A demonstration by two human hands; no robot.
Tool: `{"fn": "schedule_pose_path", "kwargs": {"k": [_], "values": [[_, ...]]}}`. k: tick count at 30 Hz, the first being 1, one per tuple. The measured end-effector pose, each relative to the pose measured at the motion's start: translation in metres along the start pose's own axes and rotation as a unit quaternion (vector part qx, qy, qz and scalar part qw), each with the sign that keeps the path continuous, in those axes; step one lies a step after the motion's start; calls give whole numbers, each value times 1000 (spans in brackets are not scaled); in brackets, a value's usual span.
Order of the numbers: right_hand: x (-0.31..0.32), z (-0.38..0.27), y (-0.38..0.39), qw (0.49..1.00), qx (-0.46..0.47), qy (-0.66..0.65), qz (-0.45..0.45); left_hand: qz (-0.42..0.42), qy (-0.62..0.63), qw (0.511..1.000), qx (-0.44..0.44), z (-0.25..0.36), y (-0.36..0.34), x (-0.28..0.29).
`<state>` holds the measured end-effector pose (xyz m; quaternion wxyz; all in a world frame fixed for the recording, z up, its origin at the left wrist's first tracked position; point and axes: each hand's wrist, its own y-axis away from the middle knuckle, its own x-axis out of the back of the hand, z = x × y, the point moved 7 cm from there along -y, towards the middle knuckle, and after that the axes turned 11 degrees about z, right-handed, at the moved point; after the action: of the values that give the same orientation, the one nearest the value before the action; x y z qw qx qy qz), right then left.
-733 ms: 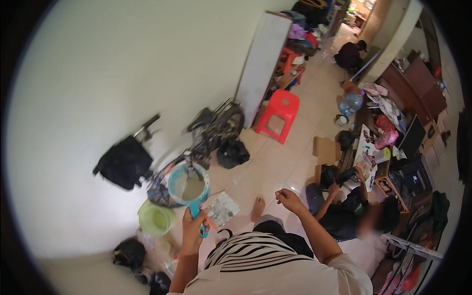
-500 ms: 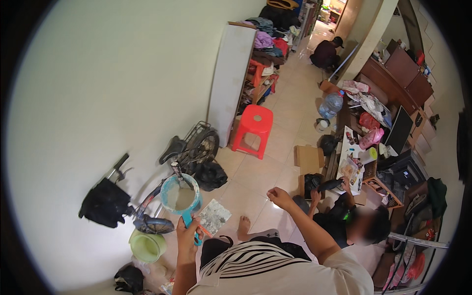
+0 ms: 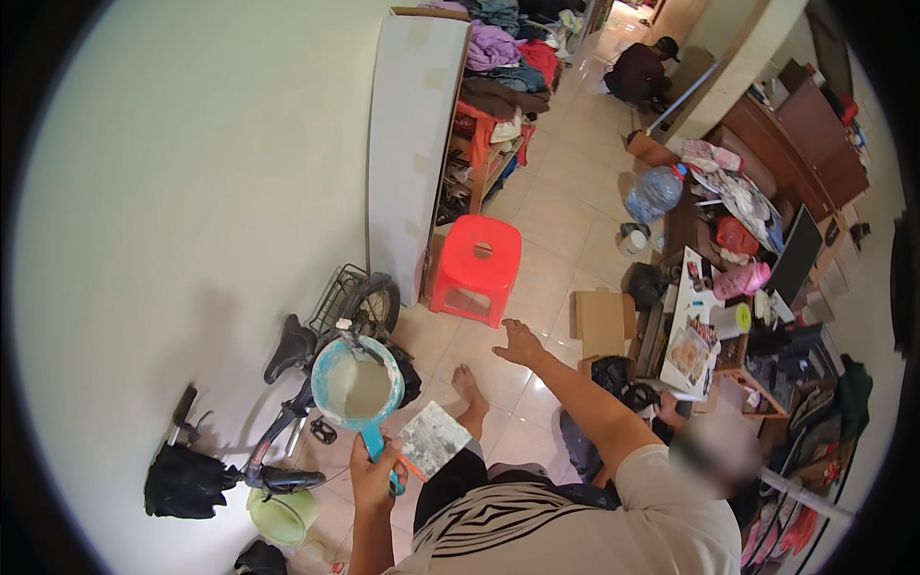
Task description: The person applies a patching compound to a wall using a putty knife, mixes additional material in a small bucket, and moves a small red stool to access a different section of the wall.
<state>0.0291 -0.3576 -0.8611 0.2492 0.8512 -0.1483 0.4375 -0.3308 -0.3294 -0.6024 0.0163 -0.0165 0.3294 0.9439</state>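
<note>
My left hand [image 3: 374, 474] is closed around the handle of a light blue dipper [image 3: 333, 410], whose round bowl holds pale grey paste [image 3: 369, 388]. Part of a tool [image 3: 347, 335] shows at the bowl's far rim; its kind cannot be made out. Against the same hand is a square plate [image 3: 434, 441] smeared with grey and white, with an orange strip along its near edge. My right hand [image 3: 520, 343] is empty, fingers apart, stretched forward just in front of a red plastic stool [image 3: 479, 251]. The stool stands upright on the tiles.
A bicycle [image 3: 283, 422] leans by the left wall, with a pale green bucket [image 3: 283, 517] near its front wheel. A tall cabinet [image 3: 412, 153] and clothes-filled shelves stand ahead. One person [image 3: 714, 455] sits close at right by a cluttered low table [image 3: 685, 316]; another [image 3: 640, 75] crouches far off.
I have moved forward, so the stool is nearer. My right arm has stretched out toward it and the fingers have spread. The dipper and plate stay in my left hand.
</note>
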Motion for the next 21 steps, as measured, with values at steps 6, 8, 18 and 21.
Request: {"fn": "schedule_pose_path", "kwargs": {"k": [6, 8, 18, 21], "values": [[-30, 8, -136, 984, 41, 155, -73, 56, -30, 998, 24, 19, -52, -76], [-43, 6, -176, 976, 70, 186, -88, 72, -38, 996, 25, 30, -67, -105], [-72, 19, -252, 944, 234, 201, -115, 134, -121, 983, 19, 51, -108, -235], [-19, 46, -257, 938, 280, 176, -105, 125, -129, 984, 20, 65, -107, -297]]}}
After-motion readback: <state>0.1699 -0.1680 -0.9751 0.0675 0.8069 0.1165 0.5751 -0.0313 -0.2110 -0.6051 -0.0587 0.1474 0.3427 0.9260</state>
